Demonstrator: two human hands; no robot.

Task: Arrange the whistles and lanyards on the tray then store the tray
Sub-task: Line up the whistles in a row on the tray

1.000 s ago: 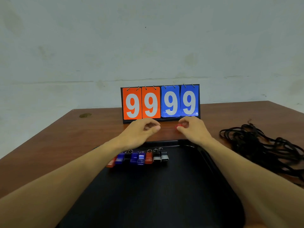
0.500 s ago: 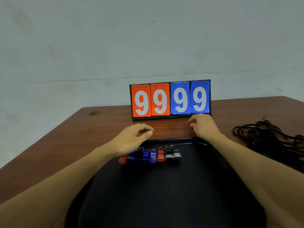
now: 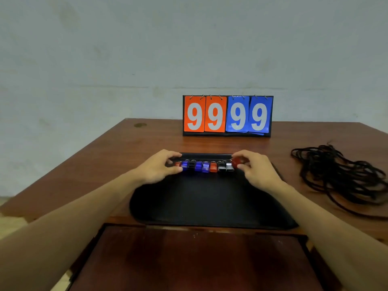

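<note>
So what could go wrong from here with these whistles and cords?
1. The right hand holds the red whistle right beside the row of whistles; setting it down could knock the row crooked.
2. The lanyards lie tangled on the table; they may snag when lifted.

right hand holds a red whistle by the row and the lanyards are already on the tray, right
No: the head view shows the lanyards lying on the table beside the tray, not on it. The right hand does hold the red whistle.
</note>
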